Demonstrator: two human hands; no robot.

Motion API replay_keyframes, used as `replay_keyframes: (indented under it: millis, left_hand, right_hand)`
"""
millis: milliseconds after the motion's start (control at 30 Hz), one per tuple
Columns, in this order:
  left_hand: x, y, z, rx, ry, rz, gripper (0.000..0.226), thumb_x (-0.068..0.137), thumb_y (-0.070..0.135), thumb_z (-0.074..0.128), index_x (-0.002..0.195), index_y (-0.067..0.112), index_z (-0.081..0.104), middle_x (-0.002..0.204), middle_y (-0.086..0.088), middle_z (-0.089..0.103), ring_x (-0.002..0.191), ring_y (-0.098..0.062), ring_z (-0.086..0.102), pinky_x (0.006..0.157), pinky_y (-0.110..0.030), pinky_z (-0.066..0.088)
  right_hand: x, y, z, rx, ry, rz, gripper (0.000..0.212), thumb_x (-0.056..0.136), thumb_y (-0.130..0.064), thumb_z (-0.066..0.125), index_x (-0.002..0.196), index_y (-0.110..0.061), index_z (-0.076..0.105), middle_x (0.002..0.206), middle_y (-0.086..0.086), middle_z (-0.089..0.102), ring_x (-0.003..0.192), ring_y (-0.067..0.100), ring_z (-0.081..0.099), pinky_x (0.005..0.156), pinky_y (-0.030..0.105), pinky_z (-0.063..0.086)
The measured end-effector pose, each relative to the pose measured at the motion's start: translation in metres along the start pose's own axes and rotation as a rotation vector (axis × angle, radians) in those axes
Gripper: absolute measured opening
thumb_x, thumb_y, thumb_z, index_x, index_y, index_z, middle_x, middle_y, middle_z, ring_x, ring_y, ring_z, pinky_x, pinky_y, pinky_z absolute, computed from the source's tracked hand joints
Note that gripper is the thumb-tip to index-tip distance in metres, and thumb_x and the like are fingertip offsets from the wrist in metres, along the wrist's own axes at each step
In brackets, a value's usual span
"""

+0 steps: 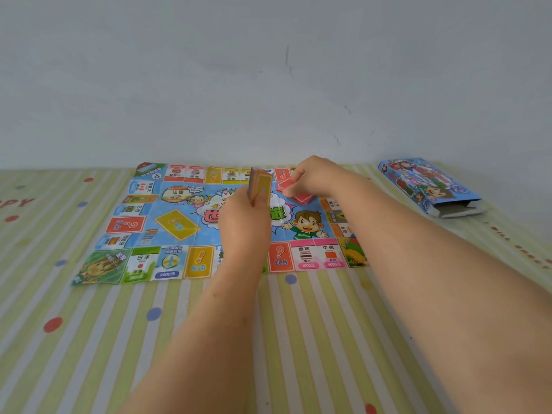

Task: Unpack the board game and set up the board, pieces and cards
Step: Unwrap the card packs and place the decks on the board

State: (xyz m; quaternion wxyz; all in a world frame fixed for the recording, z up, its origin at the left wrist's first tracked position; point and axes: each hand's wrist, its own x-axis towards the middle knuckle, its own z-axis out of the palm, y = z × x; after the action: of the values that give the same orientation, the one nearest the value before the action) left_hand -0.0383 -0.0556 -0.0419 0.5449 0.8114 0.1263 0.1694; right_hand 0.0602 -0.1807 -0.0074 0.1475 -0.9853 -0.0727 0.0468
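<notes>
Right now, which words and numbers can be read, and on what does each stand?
"法国": game board, left circle.
"日本": near row.
"2000元": near row.
"命运": near row.
"机会": near row.
"泰国", "1000元": near row.
"中国", "4000元": near row.
"PPY", cut off: striped sheet.
Game box, cards, other squares: too blurred.

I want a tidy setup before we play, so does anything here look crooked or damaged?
Only small things: the paper board shows fold creases and its near-left corner is wrinkled rather than flat. The game box lies with its end flap open, off to the right.
</notes>
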Motion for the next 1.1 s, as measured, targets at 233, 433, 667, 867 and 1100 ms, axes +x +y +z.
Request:
replay_keyframes:
  millis: [233, 433, 667, 867, 1100]
  left_hand:
    - [0.002, -0.002, 0.0, 0.023, 0.006, 0.009, 0.024, 0.098, 0.027, 0.045, 0.088, 0.012, 0.061, 0.086, -0.008, 0.067, 0.081, -0.03, 0.068, 0.071, -0.047, 0.056]
    - [0.002, -0.001, -0.002, 0.023, 0.003, 0.008, 0.024, 0.098, 0.027, 0.046, 0.085, 0.013, 0.06, 0.082, -0.007, 0.066, 0.08, -0.031, 0.066, 0.066, -0.04, 0.053]
    - [0.008, 0.001, -0.011, -0.052, -0.037, -0.047, 0.025, 0.097, 0.025, 0.048, 0.075, 0.016, 0.056, 0.073, -0.001, 0.062, 0.068, -0.023, 0.067, 0.058, -0.03, 0.051]
    - [0.002, 0.01, -0.03, -0.275, -0.113, -0.16, 0.021, 0.097, 0.024, 0.052, 0.077, 0.031, 0.057, 0.096, 0.0, 0.069, 0.066, -0.013, 0.07, 0.071, -0.04, 0.056]
    - [0.004, 0.006, -0.054, -0.457, -0.209, -0.348, 0.008, 0.091, 0.02, 0.065, 0.085, 0.017, 0.06, 0.096, -0.006, 0.07, 0.076, -0.022, 0.073, 0.087, -0.039, 0.057]
  right_hand:
    - [-0.007, 0.002, 0.002, 0.015, -0.013, -0.005, 0.045, 0.084, -0.022, 0.074, 0.127, -0.013, 0.062, 0.132, 0.008, 0.058, 0.116, 0.025, 0.055, 0.084, 0.029, 0.042]
    - [-0.009, 0.002, 0.004, 0.032, 0.0, -0.02, 0.045, 0.084, -0.019, 0.072, 0.128, -0.017, 0.062, 0.133, 0.005, 0.057, 0.117, 0.023, 0.054, 0.082, 0.027, 0.039]
    - [-0.018, 0.001, -0.001, 0.059, 0.08, -0.017, 0.039, 0.089, -0.022, 0.065, 0.126, -0.013, 0.06, 0.131, 0.007, 0.058, 0.117, 0.022, 0.055, 0.084, 0.029, 0.043]
    - [-0.036, -0.006, -0.015, 0.292, 0.277, -0.012, 0.033, 0.093, -0.016, 0.055, 0.126, -0.016, 0.06, 0.128, 0.003, 0.059, 0.112, 0.018, 0.057, 0.077, 0.024, 0.041]
    - [-0.074, -0.039, -0.008, 0.562, 0.33, -0.046, 0.032, 0.092, -0.009, 0.053, 0.12, -0.018, 0.065, 0.119, -0.001, 0.064, 0.098, 0.013, 0.059, 0.081, 0.023, 0.043]
